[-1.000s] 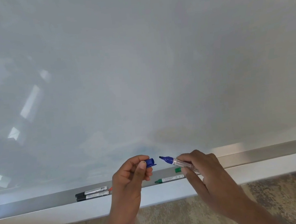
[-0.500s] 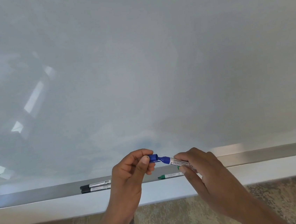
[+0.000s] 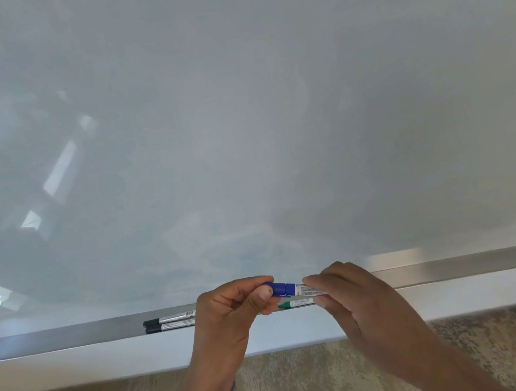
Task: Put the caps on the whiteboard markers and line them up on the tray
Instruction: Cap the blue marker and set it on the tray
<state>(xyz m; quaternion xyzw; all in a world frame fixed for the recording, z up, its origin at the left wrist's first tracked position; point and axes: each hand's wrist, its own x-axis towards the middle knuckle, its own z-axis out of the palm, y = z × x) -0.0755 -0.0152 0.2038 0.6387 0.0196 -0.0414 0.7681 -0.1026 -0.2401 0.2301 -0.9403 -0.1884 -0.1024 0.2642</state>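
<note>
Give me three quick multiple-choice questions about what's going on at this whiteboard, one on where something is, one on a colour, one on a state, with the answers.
1. Where do the two black-capped markers lie?
A. On the floor
B. On the tray, beyond the person's left hand
C. In the right hand

2. What colour is the cap between the two hands?
A. Blue
B. Red
C. Yellow

3. What is the state of the blue marker?
A. Lying on the tray uncapped
B. Held by both hands with the cap on its tip end
C. Writing on the whiteboard

Answers: 1 B, the pair lies side by side on the metal ledge, left of that hand. 2 A, the cap pinched by the left hand is blue. 3 B, the cap meets the barrel with no tip showing; whether it is fully clicked home cannot be told.
</note>
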